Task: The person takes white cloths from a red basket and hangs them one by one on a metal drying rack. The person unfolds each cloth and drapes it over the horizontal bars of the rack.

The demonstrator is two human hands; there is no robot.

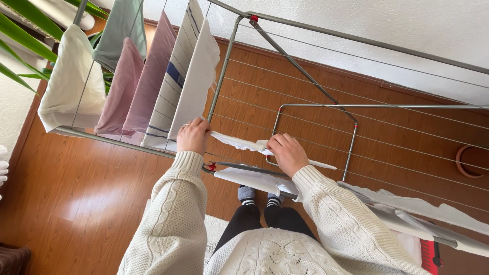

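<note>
I look down over a grey metal drying rack standing on a wooden floor. My left hand pinches one end of a white cloth that lies stretched along a rack wire. My right hand grips the same cloth further right, its knuckles curled over the fabric. Both my arms wear a cream knitted sweater. More white laundry hangs on the rack's near rail just below my hands.
Several cloths hang on the rack's left wing: a white towel, pink ones, a blue-striped one and a white one. Green plant leaves reach in at top left. White garments drape at lower right. My socked feet stand below.
</note>
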